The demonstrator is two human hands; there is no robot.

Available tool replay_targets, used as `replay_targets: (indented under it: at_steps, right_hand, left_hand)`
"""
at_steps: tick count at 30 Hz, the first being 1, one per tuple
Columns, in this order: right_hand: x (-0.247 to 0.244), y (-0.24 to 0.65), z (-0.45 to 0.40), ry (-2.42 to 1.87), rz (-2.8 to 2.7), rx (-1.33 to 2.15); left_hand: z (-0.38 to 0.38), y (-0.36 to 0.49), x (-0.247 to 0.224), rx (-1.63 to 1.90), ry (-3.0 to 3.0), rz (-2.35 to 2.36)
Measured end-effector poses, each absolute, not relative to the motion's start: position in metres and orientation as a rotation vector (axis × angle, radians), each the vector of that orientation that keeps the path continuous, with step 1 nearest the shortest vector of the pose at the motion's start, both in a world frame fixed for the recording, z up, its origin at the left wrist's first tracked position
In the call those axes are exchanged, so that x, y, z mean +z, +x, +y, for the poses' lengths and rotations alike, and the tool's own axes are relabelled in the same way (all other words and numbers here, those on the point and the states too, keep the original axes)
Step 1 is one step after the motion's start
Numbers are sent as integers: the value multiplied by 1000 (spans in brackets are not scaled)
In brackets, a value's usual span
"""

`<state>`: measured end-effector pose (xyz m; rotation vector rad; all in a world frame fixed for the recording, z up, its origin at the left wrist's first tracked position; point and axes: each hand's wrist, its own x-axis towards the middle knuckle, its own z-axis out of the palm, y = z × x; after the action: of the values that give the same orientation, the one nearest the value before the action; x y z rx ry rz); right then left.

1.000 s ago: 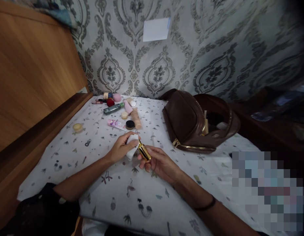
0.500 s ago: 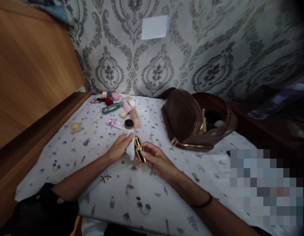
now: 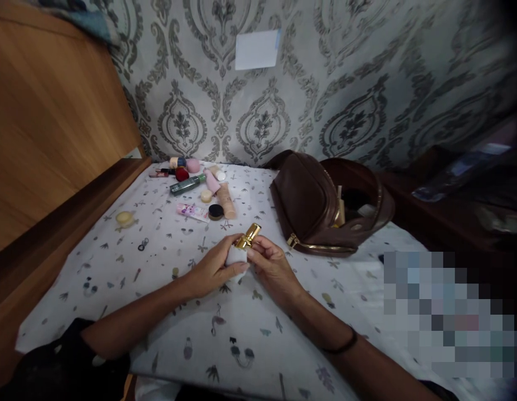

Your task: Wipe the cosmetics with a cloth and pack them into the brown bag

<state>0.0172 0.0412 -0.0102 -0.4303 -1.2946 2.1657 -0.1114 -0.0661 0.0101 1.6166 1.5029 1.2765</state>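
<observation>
My left hand (image 3: 212,271) is closed around a white cloth (image 3: 237,257), a wipe or a tissue. The cloth wraps the lower part of a small shiny gold bottle (image 3: 253,231), whose narrow top leans up to the right. Fingers of my right hand (image 3: 275,267) close on the bottle and the cloth's edge from the right side. Just beyond the hands lie a round black-lidded jar (image 3: 215,211), a beige tube (image 3: 226,201) and a pink and white tube (image 3: 192,211).
A brown leather bag (image 3: 308,200) stands half-unzipped at right. Farther back lie a green bottle (image 3: 187,185), a pink sponge (image 3: 193,165) and other cosmetics. A yellow round item (image 3: 125,218) is at left, near the wooden panel (image 3: 53,94). A patterned sheet (image 3: 166,328) covers the surface.
The gold bottle has tilted from leaning left to leaning right. My left hand has brought the cloth from beside the bottle to around its lower part.
</observation>
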Motion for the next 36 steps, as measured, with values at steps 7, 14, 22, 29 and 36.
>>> replay_targets:
  at_steps: [7,14,22,29,36]
  right_hand:
    - [-6,17,39,-468,-1275,2089]
    - [-5,19,41,-646,-1361,1911]
    - [-2,24,39,-621,-1532,1896]
    - [-2,26,37,-472,-1761,1719]
    - [-3,30,37,-334,-1971,1562]
  left_hand:
    - [-66,-115,6,1146,1546,1810]
    - [-65,-113,7,1138,1668,1808]
    - [-65,-116,11,1237,1491,1707]
    - [-60,-122,8,1329,1251,1517]
    - [-57,-126,5,1195,921,1524]
